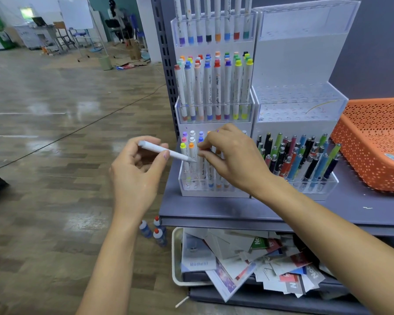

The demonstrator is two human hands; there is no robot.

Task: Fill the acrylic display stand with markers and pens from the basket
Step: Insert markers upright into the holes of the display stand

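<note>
A clear acrylic display stand (214, 110) stands on the grey shelf, its three tiers filled with white markers with coloured caps. My left hand (137, 169) holds a white marker (166, 152) slanted toward the bottom tier. My right hand (230, 155) is in front of that tier and pinches the top of a marker standing in it. A second acrylic stand (300, 98) on the right has bare upper tiers and coloured pens (305, 155) in its bottom tier. An orange perforated basket (373, 142) sits at the right edge, and no markers show in it.
The grey shelf board (282, 212) carries both stands and the basket. Below it a white tray (175, 258) holds notebooks and cards. Three small glue bottles (155, 230) stand on the wooden floor. Far back a person stands by desks and a whiteboard.
</note>
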